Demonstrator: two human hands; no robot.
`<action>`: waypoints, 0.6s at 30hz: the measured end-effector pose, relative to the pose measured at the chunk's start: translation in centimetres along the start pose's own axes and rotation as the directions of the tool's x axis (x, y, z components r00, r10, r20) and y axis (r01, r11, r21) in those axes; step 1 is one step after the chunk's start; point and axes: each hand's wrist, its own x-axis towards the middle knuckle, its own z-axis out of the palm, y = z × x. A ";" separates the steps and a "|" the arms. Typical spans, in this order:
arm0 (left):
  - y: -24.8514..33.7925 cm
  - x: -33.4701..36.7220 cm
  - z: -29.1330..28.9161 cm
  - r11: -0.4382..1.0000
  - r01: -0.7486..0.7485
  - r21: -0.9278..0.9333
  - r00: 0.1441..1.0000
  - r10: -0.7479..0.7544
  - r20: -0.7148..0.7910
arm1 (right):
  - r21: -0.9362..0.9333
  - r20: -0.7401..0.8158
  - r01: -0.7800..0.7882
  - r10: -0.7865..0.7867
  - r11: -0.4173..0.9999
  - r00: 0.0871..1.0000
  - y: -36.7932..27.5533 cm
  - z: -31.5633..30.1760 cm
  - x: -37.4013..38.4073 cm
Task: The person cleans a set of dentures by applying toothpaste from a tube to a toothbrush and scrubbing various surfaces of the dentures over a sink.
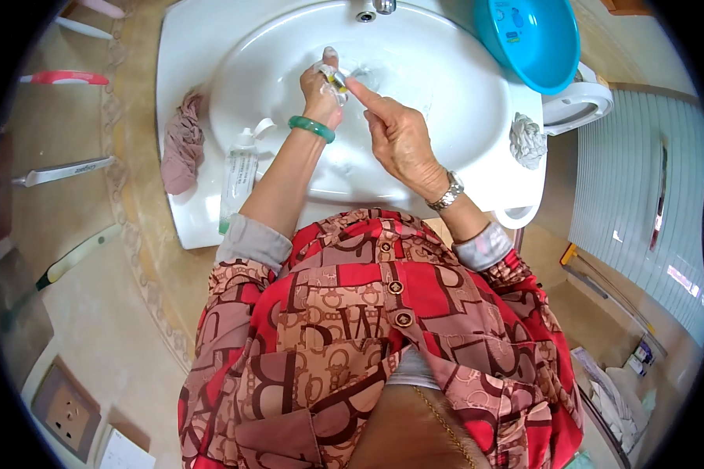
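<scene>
My left hand, wearing a green bangle, is over the white sink basin with white foam on its fingers. Its fingers close around a small yellow-and-silver piece whose kind I cannot make out. My right hand, a metal watch at its wrist, reaches in from the right. The right index finger stretches out with its tip at the silver end of the piece. Its other fingers curl toward the palm, and nothing shows inside them.
A bottle with its white cap flipped up lies left of my left forearm, beside a crumpled mauve cloth. A crumpled grey cloth rests on the right rim. The blue basin stands at the back right, below the faucet's level.
</scene>
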 end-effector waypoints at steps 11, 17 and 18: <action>0.6 -2.0 2.0 0.978 -0.119 0.172 0.987 0.098 0.125 | -0.281 -0.079 -0.096 0.077 0.955 0.994 -1.5 -0.1 -0.5; 1.1 -1.5 1.8 0.946 -0.247 0.211 0.963 0.215 0.165 | -0.272 -0.070 -0.103 0.087 0.957 0.994 -2.5 -0.1 -2.1; 0.8 -1.2 1.6 0.938 -0.273 0.213 0.955 0.239 0.173 | -0.265 -0.074 -0.098 0.081 0.959 0.994 -2.5 0.0 -2.2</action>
